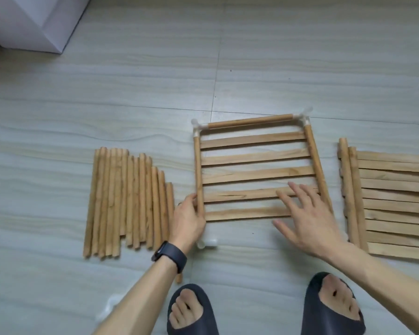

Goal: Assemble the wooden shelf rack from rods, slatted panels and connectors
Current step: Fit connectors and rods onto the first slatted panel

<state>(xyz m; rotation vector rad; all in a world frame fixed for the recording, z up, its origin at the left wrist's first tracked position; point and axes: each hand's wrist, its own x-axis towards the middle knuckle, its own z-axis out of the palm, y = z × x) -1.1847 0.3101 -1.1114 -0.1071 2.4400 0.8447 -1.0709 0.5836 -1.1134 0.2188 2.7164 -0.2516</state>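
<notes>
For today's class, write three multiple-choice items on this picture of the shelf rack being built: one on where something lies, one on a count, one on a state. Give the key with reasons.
1. Where does the pile of loose rods lie?
A. Left of the slatted panel
B. On top of the panel
C. Beyond the panel

2. How many slats cross the panel in the middle?
A. Three
B. Five
C. Eight

3. What is the left hand doing?
A. Lying flat on the floor
B. Gripping the panel's left side rod
C. Holding a loose connector

Key: 1 A, the rods lie on the floor left of the panel. 2 B, five slats span its side rods. 3 B, its fingers wrap that rod, while the right hand lies open on the slats.
</notes>
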